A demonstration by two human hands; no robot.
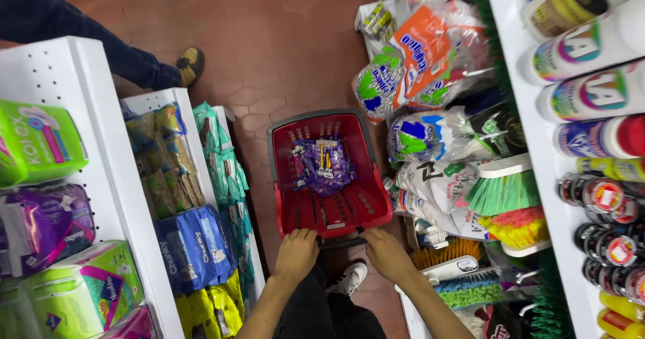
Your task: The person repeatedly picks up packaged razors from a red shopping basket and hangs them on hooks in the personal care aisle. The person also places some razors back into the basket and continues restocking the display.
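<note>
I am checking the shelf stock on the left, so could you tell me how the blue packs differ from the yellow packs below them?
The blue packs sit higher on the shelf, while the yellow packs lie below, nearer the frame's lower edge. The blue packs are in full view; the yellow packs are partly cut off by the frame. They differ plainly in colour. Both are soft plastic packs on the same white shelf, left of the left hand.

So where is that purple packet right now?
In the head view, the purple packet lies inside the red basket on the floor of the aisle, straight ahead of both hands, with brushes on the right and blue packs on the left shelf.
</note>
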